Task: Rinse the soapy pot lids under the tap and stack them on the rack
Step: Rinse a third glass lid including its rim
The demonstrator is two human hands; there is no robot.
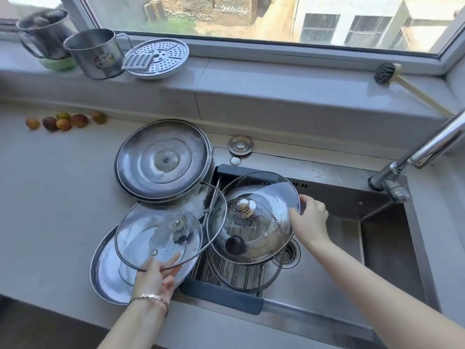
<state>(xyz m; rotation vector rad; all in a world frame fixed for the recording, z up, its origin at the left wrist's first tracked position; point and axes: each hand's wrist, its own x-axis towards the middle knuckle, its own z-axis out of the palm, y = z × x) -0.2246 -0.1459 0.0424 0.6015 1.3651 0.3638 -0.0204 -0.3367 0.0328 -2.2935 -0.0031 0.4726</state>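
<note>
We held the left arm forward, the left grip holding the glass lid at its near rim, fingers beneath. The right arm reached diagonally leftward; the right grip clasped the tilted lid at its right edge.

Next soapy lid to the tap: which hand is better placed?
Left, probably. The left hand holds the foamy clear-knobbed glass lid by its rim, while the right hand grips the steel-knobbed domed lid on the dark-framed sink rack. The chrome tap sits to the right, though.
</note>
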